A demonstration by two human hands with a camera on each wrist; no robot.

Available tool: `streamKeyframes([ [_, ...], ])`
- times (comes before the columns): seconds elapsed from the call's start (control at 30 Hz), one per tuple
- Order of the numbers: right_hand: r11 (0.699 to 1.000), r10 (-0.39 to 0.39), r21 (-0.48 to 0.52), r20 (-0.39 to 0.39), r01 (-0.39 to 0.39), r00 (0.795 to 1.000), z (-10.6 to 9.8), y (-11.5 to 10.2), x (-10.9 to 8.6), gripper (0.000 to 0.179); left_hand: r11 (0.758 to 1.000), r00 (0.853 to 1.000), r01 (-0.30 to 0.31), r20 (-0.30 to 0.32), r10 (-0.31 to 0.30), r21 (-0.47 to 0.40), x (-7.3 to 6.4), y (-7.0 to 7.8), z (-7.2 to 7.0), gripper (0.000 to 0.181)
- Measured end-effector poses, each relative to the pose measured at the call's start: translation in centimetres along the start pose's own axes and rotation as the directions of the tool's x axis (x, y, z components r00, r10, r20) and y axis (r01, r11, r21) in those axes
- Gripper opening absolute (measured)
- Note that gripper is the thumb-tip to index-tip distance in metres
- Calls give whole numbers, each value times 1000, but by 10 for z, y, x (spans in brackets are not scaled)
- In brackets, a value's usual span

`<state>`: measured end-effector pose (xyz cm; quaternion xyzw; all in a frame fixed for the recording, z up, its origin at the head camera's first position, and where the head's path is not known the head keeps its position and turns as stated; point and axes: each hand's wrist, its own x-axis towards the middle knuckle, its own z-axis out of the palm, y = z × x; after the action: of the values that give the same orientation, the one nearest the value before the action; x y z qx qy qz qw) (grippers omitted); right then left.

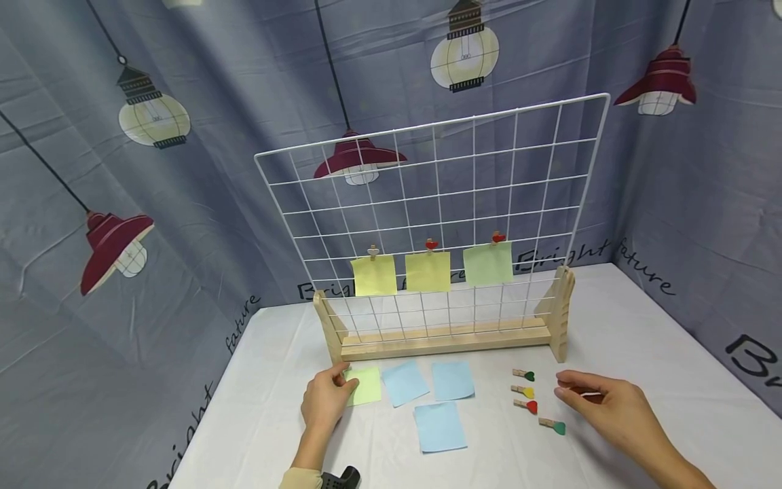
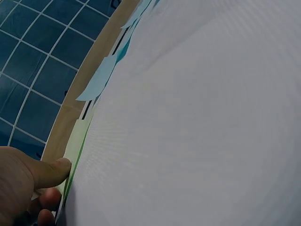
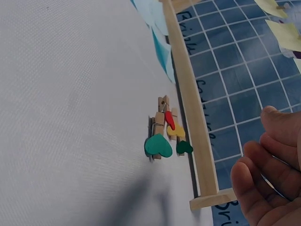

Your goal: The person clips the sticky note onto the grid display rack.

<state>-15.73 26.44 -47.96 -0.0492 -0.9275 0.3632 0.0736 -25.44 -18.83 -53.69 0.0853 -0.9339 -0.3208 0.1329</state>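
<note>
My left hand (image 1: pixel 325 399) pinches the left edge of a light green sticky note (image 1: pixel 367 386) between thumb and fingers. In the left wrist view the thumb lies over this green note (image 2: pixel 75 146), low by the table. Three blue sticky notes (image 1: pixel 440 427) lie to its right on the white cloth. On the right, my right hand (image 1: pixel 617 414) hovers with loosely bent fingers, holding nothing. Just left of it lie several small wooden clothespins with heart tops: dark green (image 1: pixel 524 374), yellow (image 1: pixel 523 391), red (image 1: pixel 527 406) and teal green (image 1: pixel 552 426).
A white wire grid (image 1: pixel 440 176) stands upright in a wooden base (image 1: pixel 446 339) behind the notes. Clipped to it by heart clothespins hang two yellow notes (image 1: pixel 427 273) and a pale green note (image 1: pixel 489 264). A lamp-patterned curtain (image 1: pixel 232 224) surrounds the table.
</note>
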Motion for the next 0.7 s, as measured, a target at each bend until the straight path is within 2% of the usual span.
streamKeyframes([
  [0.13, 1000, 16, 2, 13, -16, 1000, 1, 2, 0, 43, 1000, 1000, 5, 17, -5, 6, 0, 1, -1, 36],
  [0.4, 1000, 18, 7, 13, -18, 1000, 7, 8, -2, 41, 999, 999, 37, 12, -37, -16, -1, 2, -2, 22],
  [0.7, 1000, 31, -4, 30, -31, 999, 14, 12, -2, 39, 998, 998, 50, -26, -51, -25, 0, 1, 0, 10],
])
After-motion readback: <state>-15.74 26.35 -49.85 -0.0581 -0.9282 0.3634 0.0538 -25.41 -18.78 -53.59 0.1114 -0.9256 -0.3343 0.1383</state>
